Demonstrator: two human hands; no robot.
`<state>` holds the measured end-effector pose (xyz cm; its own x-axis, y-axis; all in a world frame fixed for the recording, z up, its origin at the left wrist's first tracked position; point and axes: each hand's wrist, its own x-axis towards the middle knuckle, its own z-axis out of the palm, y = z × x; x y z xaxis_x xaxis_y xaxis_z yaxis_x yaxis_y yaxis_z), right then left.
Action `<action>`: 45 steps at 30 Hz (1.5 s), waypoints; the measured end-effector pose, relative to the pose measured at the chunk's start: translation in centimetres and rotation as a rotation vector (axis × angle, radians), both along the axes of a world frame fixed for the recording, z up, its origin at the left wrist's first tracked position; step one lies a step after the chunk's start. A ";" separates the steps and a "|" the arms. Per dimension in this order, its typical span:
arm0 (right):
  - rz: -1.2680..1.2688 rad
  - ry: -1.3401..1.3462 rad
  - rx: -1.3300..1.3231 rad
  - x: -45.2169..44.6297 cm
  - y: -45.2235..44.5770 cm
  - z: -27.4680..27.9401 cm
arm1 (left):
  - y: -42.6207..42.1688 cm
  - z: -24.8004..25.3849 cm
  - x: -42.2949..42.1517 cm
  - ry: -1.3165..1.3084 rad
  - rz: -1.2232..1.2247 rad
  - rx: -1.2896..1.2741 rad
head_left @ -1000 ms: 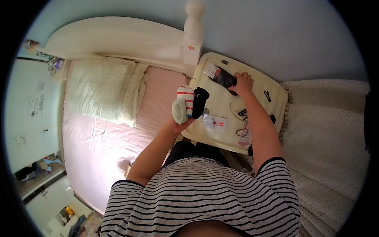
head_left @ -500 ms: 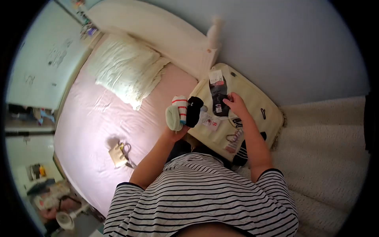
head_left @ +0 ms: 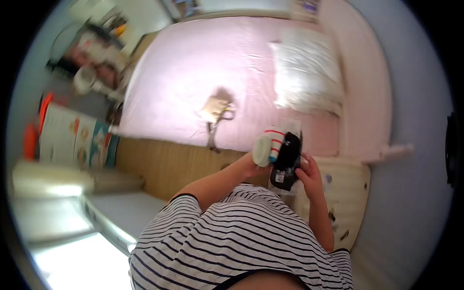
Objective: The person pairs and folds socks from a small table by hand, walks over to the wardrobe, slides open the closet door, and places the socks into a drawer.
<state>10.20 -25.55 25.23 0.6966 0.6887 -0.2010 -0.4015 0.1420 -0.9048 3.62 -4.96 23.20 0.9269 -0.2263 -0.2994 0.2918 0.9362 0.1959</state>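
My left hand is closed around a bunch of rolled socks: a pale green roll, a white roll with red stripes and a black roll. Its fingers are partly hidden behind the bunch. My right hand pinches a flat pair of dark socks in clear packaging, with a small white label near the lower end. The packaged pair sits right up against the black roll, partly behind it.
A cream ridged case with small dark items lies at my right. Ahead is a bed with a pink sheet, a white pillow and a small tan bag. Wooden floor shows at the left, near a printed box.
My view has turned left toward the bed. My right hand has lifted the packaged dark socks off the cream case and brought them beside the rolled socks in my left hand.
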 end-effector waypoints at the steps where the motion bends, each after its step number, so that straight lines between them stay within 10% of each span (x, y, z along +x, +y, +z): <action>1: 0.059 -0.001 -0.020 -0.1 1.4 0.6 | 1.0 0.7 -1.4 -0.026 0.071 0.008; 8: 0.472 -0.056 0.111 -5.6 15.7 4.4 | 9.7 6.2 -17.3 -0.034 0.615 -0.030; 10: 0.624 -0.076 0.059 -6.8 23.4 7.5 | 14.6 8.5 -21.5 -0.097 0.737 -0.014; 11: 0.592 -0.011 -0.097 -7.8 20.0 15.6 | 11.9 17.3 -22.7 -0.037 0.750 -0.016; 17: 0.918 -0.114 -0.096 -19.6 35.6 13.6 | 20.7 15.0 -36.3 0.081 1.313 0.117; 19: 0.877 -0.172 -0.424 -18.2 35.8 17.2 | 20.8 21.0 -34.3 0.145 1.397 0.079; 25: 1.819 0.085 -0.414 -18.5 33.7 16.1 | 16.9 23.3 -37.0 0.361 1.536 0.232; 29: 2.041 -0.685 -0.722 -23.4 38.0 17.8 | 15.6 19.1 -44.5 0.202 1.711 0.174; 32: 2.119 -0.504 -0.599 -23.8 42.6 12.7 | 16.4 17.0 -48.2 0.094 1.781 -0.128; 38: 2.300 -0.451 -0.546 -23.2 52.8 15.1 | 23.1 18.4 -46.3 0.094 2.012 0.038; 45: 2.284 -1.183 -0.260 -32.8 43.6 8.1 | 16.7 12.3 -50.2 -0.139 1.976 0.051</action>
